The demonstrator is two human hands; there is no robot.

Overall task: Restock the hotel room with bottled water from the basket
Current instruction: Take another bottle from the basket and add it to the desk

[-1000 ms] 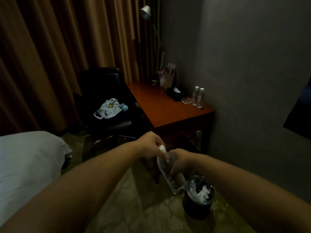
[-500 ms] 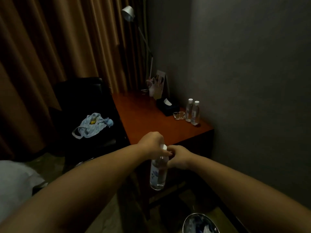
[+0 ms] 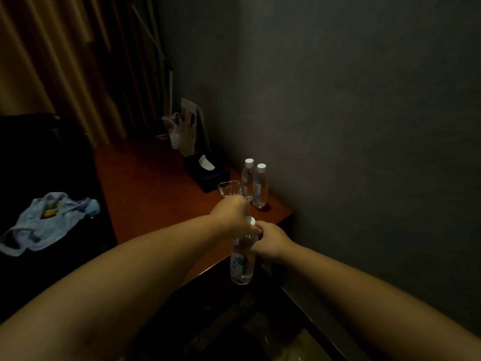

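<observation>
Here both hands grip one water bottle (image 3: pixel 242 261) upright over the table's (image 3: pixel 156 194) near edge: the left hand (image 3: pixel 230 213) closes over its white cap, the right hand (image 3: pixel 270 241) wraps its neck. At 12 o'clock from it, two capped bottles (image 3: pixel 256 183) stand touching, a glass dish (image 3: pixel 230 188) just beside them.

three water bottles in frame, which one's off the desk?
The near bottle, gripped by both hands at its cap. The other two bottles stand on the desk beside the wall.

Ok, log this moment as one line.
left hand: on white cap | right hand: gripping neck | clear plastic water bottle: upright, above red-brown wooden desk near edge | two capped bottles: standing by wall
</observation>
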